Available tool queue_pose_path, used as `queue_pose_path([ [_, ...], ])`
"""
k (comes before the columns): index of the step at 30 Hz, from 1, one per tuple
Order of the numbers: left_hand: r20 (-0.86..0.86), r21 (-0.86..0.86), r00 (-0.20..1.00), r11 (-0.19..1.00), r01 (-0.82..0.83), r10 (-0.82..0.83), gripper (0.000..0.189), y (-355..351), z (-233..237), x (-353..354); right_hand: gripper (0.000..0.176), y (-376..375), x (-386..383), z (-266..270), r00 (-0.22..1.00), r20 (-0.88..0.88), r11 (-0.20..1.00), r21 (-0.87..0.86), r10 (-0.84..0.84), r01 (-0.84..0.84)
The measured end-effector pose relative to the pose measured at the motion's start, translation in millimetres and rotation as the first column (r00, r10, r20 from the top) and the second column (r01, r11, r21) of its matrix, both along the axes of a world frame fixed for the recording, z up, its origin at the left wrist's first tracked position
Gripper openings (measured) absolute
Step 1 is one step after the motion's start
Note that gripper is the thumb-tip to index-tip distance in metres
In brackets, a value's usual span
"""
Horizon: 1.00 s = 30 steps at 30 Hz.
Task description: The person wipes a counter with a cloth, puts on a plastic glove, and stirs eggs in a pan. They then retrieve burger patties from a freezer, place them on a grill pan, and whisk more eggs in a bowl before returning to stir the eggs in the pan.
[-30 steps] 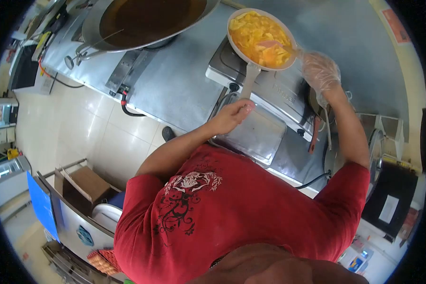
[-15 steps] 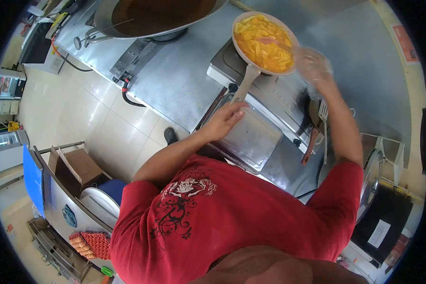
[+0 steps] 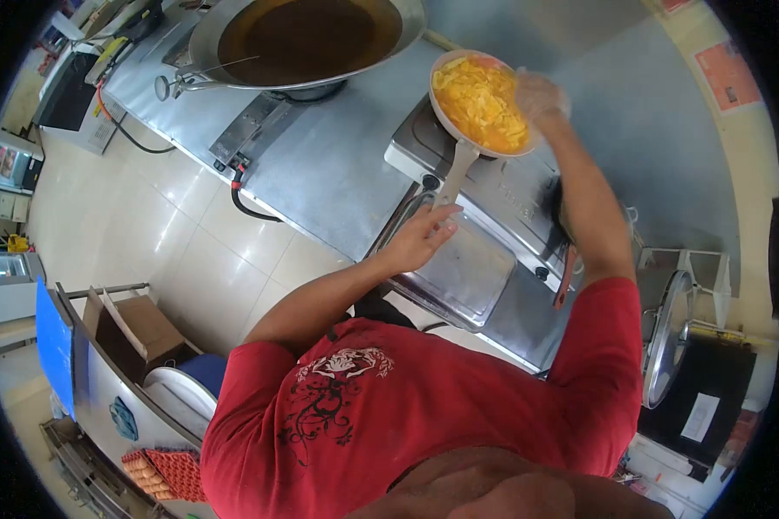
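Note:
A pale frying pan (image 3: 438, 105) rests on the portable stove (image 3: 407, 154), full of yellow, egg-like food (image 3: 483, 102) in loose folds. My left hand (image 3: 413, 242) is closed on the end of the pan's light handle (image 3: 458, 173). At the pan's far right rim is my right hand (image 3: 541, 97), in a clear plastic glove and slightly blurred. Its fingers are closed round a pinkish spatula, now mostly hidden by the hand and the food. Below the stove's front lies a rectangular metal tray (image 3: 463, 268), close to my left hand.
A large wok (image 3: 201, 52) of dark liquid stands at the upper left, with a dial thermometer (image 3: 162, 87) at its rim. A wooden-handled utensil (image 3: 566, 278) lies beside my right forearm. A round glass lid (image 3: 669, 337) stands at the right. Cardboard boxes (image 3: 138, 324) are at the lower left.
My right hand has moved up and left along the pan's rim, and the spatula has gone largely out of sight. My left hand keeps hold of the handle. The view has shifted slightly.

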<state>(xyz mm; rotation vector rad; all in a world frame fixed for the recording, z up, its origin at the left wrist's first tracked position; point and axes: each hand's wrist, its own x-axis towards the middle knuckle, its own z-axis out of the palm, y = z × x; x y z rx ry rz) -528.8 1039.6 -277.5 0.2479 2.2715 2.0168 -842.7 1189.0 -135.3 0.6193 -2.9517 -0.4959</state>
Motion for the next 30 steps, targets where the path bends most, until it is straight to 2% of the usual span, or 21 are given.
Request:
queue_pose_path([
  [1,-0.021,0.020,1.000,1.000,0.000,0.001,0.042,0.3,-3.7,0.3,0.034,-1.8,-4.1,-26.1,0.999,0.014,0.999,-0.030,-0.044,0.044],
  [4,-0.049,0.050,0.999,0.999,-0.008,0.011,0.042,-1.5,-14.9,-7.1,0.032,22.1,1.2,-69.2,0.991,0.032,0.990,-0.061,0.128,-0.126],
  [7,-0.029,0.042,0.999,0.999,-0.021,0.022,0.042,1.3,-19.9,-10.8,0.031,27.1,50.2,-24.8,0.984,0.062,0.986,-0.023,0.167,-0.166],
  [10,-0.062,0.029,0.997,0.999,-0.034,0.036,0.041,2.9,-21.2,-11.6,0.030,24.9,85.3,7.0,0.979,0.176,0.991,0.067,0.105,-0.118],
  [13,-0.070,0.024,0.997,0.999,-0.036,0.037,0.040,6.5,-26.7,-9.2,0.030,29.0,87.4,-17.3,0.959,0.224,0.981,0.052,0.171,-0.187],
  [16,-0.074,0.055,0.996,0.998,-0.035,0.039,0.037,9.6,-32.6,-13.1,0.033,35.4,58.9,-14.9,0.973,0.223,0.998,0.012,0.063,-0.067],
  [18,-0.057,0.077,0.997,0.996,-0.040,0.045,0.031,9.9,-36.2,-16.4,0.033,90.4,26.9,-14.4,0.912,0.152,0.924,-0.090,0.381,-0.371],
  [19,-0.022,0.116,1.000,0.993,-0.018,0.021,0.027,8.4,-34.9,-20.4,0.033,107.6,14.9,-14.2,0.842,0.099,0.846,-0.128,0.531,-0.518],
  [22,0.065,0.204,0.998,0.979,-0.004,-0.010,0.020,7.2,-31.2,-25.0,0.032,67.9,73.1,25.9,0.926,0.235,0.924,0.174,0.297,-0.340],
  [24,0.078,0.206,0.997,0.978,-0.024,0.008,0.020,10.9,-30.8,-27.8,0.033,26.7,96.5,31.4,0.951,0.292,0.888,0.404,0.104,-0.221],
  [26,0.086,0.219,0.996,0.976,-0.008,-0.011,0.020,12.1,-28.9,-27.1,0.034,36.6,79.9,13.1,0.946,0.316,0.904,0.380,0.070,-0.194],
  [27,0.086,0.224,0.996,0.975,-0.006,-0.014,0.020,11.5,-28.5,-28.4,0.035,59.8,45.6,-8.3,0.940,0.307,0.947,0.232,0.147,-0.223],
  [29,0.077,0.251,0.997,0.968,-0.002,-0.018,0.020,14.2,-36.8,-29.0,0.035,67.7,38.1,-4.3,0.937,0.301,0.970,0.110,0.177,-0.219],
  [30,0.069,0.267,0.997,0.964,-0.002,-0.017,0.020,14.9,-39.7,-31.6,0.035,52.0,61.2,34.8,0.941,0.311,0.971,0.146,0.135,-0.187],
])
